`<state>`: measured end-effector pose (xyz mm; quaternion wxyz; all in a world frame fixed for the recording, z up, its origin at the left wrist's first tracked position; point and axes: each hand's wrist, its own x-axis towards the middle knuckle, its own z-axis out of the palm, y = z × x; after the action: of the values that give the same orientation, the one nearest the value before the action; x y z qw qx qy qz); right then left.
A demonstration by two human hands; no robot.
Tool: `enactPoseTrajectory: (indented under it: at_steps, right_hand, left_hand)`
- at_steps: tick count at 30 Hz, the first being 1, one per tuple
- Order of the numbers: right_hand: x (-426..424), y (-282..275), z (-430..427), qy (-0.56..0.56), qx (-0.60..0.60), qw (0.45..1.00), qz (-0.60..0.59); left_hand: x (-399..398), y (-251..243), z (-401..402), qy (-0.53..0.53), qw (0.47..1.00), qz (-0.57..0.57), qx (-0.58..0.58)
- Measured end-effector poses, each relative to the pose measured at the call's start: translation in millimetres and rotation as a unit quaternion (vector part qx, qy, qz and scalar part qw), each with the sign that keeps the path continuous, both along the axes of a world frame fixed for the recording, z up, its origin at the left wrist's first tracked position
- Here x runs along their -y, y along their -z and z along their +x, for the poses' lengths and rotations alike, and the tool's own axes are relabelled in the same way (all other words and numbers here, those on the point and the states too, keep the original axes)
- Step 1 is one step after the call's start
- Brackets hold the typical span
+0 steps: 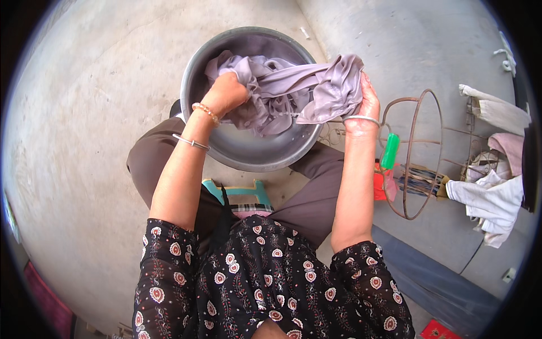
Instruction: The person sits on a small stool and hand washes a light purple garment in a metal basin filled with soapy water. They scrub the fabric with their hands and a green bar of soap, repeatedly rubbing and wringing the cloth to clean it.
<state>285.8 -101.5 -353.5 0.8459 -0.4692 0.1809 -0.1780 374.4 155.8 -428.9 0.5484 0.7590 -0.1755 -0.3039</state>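
Note:
A wet, mauve-grey cloth garment (292, 82) stretches between my hands, partly bunched in a large grey basin (271, 156). My left hand (226, 95) is closed in a fist around a fold of it, over the basin's left half. At the right rim my right hand (369, 99) holds the raised end of the fabric, its fingers mostly hidden behind the cloth. Some shallow, cloudy water (254, 140) shows at the bottom of the basin. The basin sits between my knees.
A rusty wire stand (417, 156) with a green piece (390, 151) is close to my right forearm. White cloths (491, 197) hang farther right. Below the basin is a turquoise stool (237, 190). Concrete floor (93, 127) spreads to the left.

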Motion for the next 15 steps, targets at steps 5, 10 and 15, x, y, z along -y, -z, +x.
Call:
enactPoseTrajectory:
  at_steps: [5,10,15]
  right_hand:
    - [13,-32,21,0.080,-0.023,0.997,0.007]
    - [5,-72,28,0.080,0.020,0.996,0.022]
    - [7,-64,18,0.085,0.007,0.996,0.001]
  left_hand:
    - [6,21,-1,0.146,0.927,0.179,0.294]
    - [3,30,5,-0.042,0.978,0.155,0.131]
    - [4,29,26,-0.254,0.893,-0.204,-0.311]
